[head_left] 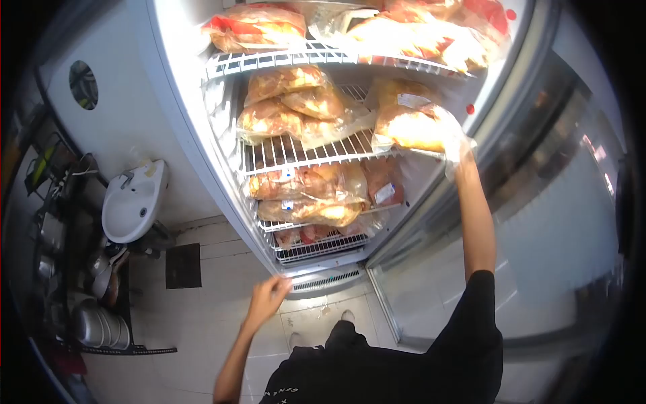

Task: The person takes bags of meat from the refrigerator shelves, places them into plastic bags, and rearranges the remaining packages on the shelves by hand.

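In the head view, my right hand [459, 149] is at the right end of a clear plastic bag of raw meat [412, 124] with a white label, on the second shelf. The hand grips the bag's edge; glare and plastic hide most of its fingers. My left hand [268, 299] hangs low in front of the fridge's bottom edge, fingers loosely curled and holding nothing. Left of the gripped bag, more bagged meat [289, 108] is piled on the same wire shelf [303, 153].
The upright fridge [195, 135] has several shelves of bagged meat. Its glass door [538, 222] stands open on the right. A white washbasin [134, 209] is on the left wall, near a dark rack with metal pots [101, 323]. A dark square [183, 266] marks the tiled floor.
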The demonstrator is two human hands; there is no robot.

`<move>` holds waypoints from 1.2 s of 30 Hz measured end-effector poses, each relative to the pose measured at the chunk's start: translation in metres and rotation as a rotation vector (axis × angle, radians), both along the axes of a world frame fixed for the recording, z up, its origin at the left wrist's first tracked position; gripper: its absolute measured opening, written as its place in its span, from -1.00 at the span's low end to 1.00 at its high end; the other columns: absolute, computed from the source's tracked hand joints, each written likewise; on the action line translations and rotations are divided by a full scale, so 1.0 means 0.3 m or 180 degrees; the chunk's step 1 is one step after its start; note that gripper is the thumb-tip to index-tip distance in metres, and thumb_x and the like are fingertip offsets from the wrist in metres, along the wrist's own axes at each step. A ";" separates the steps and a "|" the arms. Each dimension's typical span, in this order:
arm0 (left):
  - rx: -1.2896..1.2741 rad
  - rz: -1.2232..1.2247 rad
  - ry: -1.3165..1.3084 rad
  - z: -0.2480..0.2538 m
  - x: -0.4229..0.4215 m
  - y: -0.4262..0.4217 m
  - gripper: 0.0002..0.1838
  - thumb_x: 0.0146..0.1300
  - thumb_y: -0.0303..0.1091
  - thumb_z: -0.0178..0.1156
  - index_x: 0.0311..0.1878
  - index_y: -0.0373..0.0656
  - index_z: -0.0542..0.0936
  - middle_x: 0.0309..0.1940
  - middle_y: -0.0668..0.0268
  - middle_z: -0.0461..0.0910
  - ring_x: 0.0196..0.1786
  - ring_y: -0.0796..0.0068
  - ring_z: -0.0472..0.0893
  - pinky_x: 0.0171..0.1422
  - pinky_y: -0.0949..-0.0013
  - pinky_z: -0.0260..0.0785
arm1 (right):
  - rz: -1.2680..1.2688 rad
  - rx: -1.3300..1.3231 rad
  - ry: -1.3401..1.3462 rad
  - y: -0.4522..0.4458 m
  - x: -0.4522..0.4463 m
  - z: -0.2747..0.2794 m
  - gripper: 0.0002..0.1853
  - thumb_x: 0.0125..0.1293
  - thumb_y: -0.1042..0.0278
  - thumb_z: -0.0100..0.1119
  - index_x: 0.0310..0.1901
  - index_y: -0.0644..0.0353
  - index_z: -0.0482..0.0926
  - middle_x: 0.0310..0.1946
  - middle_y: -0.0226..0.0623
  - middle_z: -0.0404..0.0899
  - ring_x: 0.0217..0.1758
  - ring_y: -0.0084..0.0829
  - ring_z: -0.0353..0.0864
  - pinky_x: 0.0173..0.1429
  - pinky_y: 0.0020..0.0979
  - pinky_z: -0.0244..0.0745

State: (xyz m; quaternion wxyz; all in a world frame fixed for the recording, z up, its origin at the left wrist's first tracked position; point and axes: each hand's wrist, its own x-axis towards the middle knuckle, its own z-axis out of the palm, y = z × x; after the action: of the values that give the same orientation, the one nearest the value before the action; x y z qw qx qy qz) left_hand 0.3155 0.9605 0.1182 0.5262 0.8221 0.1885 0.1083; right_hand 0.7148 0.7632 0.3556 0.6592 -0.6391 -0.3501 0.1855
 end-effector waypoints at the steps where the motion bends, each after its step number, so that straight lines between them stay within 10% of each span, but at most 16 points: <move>1: -0.0241 0.0434 0.0006 -0.153 -0.100 -0.039 -0.66 0.25 -0.11 0.10 -0.16 -0.24 0.58 -0.41 0.19 0.63 -0.35 0.48 0.58 -0.27 0.41 0.36 | -0.0226 -0.0237 0.0395 0.031 0.030 0.044 -0.68 0.25 0.39 0.01 0.03 0.27 0.43 -0.07 -0.28 0.53 -0.02 -0.46 0.53 0.11 -0.46 0.43; 3: -0.0771 0.0975 0.0765 -0.467 -0.356 -0.125 -0.63 0.25 -0.09 0.10 -0.22 -0.26 0.59 -0.52 0.35 0.55 -0.42 0.57 0.46 -0.27 0.43 0.34 | -0.0028 -0.0319 -0.1705 0.110 0.292 -0.007 -0.69 0.25 0.39 0.02 0.02 0.26 0.47 -0.07 -0.29 0.54 -0.03 -0.44 0.52 0.09 -0.50 0.40; 7: -0.2208 0.2834 0.0874 -0.625 -0.717 -0.456 -0.65 0.27 -0.22 0.11 -0.13 -0.39 0.53 -0.36 0.14 0.62 -0.34 0.45 0.61 -0.31 0.50 0.49 | 0.0477 -0.0092 -0.1121 0.314 0.435 0.060 -0.73 0.23 0.46 0.02 -0.03 0.26 0.51 -0.12 -0.30 0.57 -0.04 -0.47 0.52 0.01 -0.50 0.42; 13: -0.3463 0.4023 0.0366 -0.764 -0.863 -0.738 -0.45 0.32 -0.10 0.02 0.16 -0.39 0.30 0.06 0.07 0.44 0.12 0.25 0.45 0.13 0.23 0.37 | 0.0820 -0.0984 -0.1286 0.421 0.472 0.039 -0.74 0.22 0.46 0.03 -0.05 0.26 0.52 -0.13 -0.30 0.57 -0.06 -0.47 0.52 -0.01 -0.50 0.42; 26: -0.2586 0.3178 0.0977 -0.366 -0.456 -0.369 -0.57 0.28 0.01 0.00 0.08 -0.05 0.47 -0.09 0.37 0.57 -0.11 0.51 0.50 -0.03 0.38 0.24 | -0.0164 -0.3797 -0.2606 0.476 0.602 -0.182 -0.76 0.20 0.44 0.05 -0.09 0.26 0.54 -0.18 -0.29 0.58 -0.11 -0.48 0.53 -0.05 -0.50 0.43; 36: -0.2307 0.2013 0.0439 -0.197 -0.166 -0.229 -0.67 0.35 -0.18 -0.02 0.04 -0.15 0.51 -0.11 0.30 0.59 -0.12 0.56 0.52 -0.01 0.50 0.29 | -0.0230 -0.0051 -0.1306 0.687 0.398 -0.028 -0.78 0.19 0.43 0.07 -0.13 0.25 0.56 -0.21 -0.29 0.59 -0.14 -0.49 0.54 -0.08 -0.50 0.43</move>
State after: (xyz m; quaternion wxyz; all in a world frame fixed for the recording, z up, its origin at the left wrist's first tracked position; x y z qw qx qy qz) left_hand 0.2658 0.8918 0.0592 0.7062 0.4937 0.4891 0.1354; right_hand 0.8342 0.9694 0.3472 0.5752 -0.6808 -0.4524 0.0305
